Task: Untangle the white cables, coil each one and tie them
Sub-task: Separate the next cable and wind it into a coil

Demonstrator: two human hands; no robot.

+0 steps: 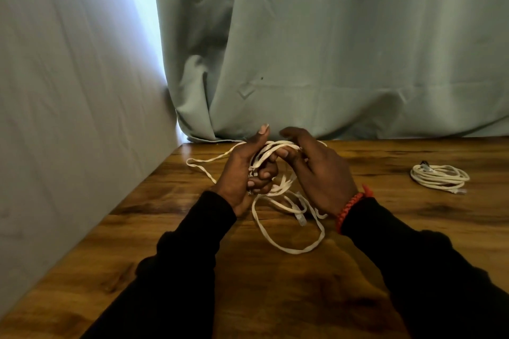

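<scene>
White flat ribbon cable (pixel 289 245): loose, uncoiled, lying in open loops on the brown wood-grain tabletop (pixel 275 297), nearest part just in front of the hands. Clear plastic end plug (pixel 301 219) visible among the loops, just below the right wrist.

Left hand (pixel 242 173): fingers curled around several gathered strands of the flat cable, thumb raised. Right hand (pixel 322 173): thumb and forefinger pinching a strand directly beside the left hand; remaining fingers relaxed. Red braided wristband (pixel 349 209) on the right wrist.

One further loop (pixel 203 164) trailing left of the hands, toward the grey-green curtain (pixel 330 49) behind.

White round cable (pixel 439 176): already wound into a neat coil, well to the right of the hands, apart from the tangle. Tie on this coil: too small to confirm.

Status, as judged: one cable separated and coiled; flat cable in early gathering, with coiling and tying outstanding.
</scene>
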